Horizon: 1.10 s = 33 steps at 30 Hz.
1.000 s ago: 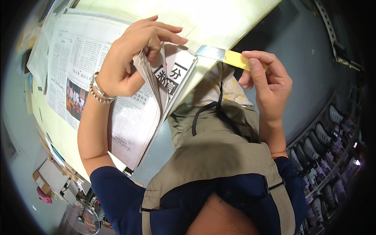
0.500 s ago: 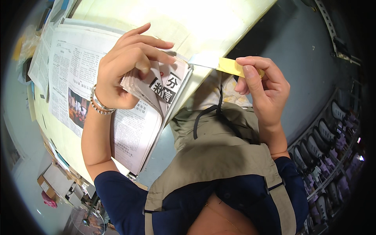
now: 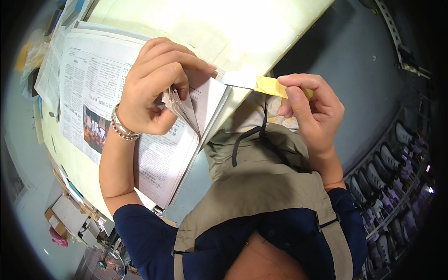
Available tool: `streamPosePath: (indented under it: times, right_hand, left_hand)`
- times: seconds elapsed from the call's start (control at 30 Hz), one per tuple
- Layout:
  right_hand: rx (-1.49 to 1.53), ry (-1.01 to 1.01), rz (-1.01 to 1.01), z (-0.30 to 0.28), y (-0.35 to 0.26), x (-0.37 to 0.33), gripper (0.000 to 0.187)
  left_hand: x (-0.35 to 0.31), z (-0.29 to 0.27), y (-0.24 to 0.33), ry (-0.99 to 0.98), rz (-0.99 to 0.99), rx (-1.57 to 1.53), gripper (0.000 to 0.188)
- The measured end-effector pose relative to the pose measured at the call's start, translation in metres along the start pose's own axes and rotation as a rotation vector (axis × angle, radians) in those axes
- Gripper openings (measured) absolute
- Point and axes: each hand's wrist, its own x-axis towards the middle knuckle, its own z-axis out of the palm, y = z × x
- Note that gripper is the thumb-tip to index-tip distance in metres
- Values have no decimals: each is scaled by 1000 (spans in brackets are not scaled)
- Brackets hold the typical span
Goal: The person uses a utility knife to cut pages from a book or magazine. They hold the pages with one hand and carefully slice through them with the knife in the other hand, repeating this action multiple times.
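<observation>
My left hand is closed on the folded-back edges of several newspaper sheets, with its index fingertip reaching out over the top page. Below the hand, the rest of the newspaper lies along the table's near edge. My right hand pinches the yellow handle of a flat-bladed knife between thumb and fingers. Its pale, glaring blade points left and meets the newspaper's right edge, close to my left fingertip. Glare hides the blade's exact outline.
Another stack of newspaper lies on the pale, brightly lit table to the left. At the lower right stands a rack holding many dark, shoe-shaped items. Lower left are a fan and cardboard boxes.
My left hand has shifted slightly right and down, its fingers curling more. The page with large black print is now covered by a paler sheet. The knife has moved slightly left.
</observation>
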Motion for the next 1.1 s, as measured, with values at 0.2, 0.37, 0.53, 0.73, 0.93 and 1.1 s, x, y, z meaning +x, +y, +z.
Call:
streamPosePath:
  times: [0.2, 0.37, 0.53, 0.73, 0.93, 1.1]
  right_hand:
    - [20, 37, 24, 2, -2, 1, 15]
    - [-78, -4, -115, 9, 5, 9, 22]
    - [-349, -56, -262, 52, 3, 15, 15]
    - [-352, 3, -209, 69, 13, 19, 8]
    - [-364, -46, -211, 65, 9, 22, 10]
    - [-313, -25, -20, 62, -3, 16, 13]
  left_hand:
    - [-2, -6, -1, -38, 25, 73, 26]
    - [-8, -8, -2, -16, 15, 7, 35]
    - [-6, -12, -3, -19, 63, 0, 31]
    - [-5, -11, -3, -3, 100, 31, 25]
    - [-7, -7, 0, 78, 112, 21, 13]
    - [-9, -2, 4, 113, 85, 15, 0]
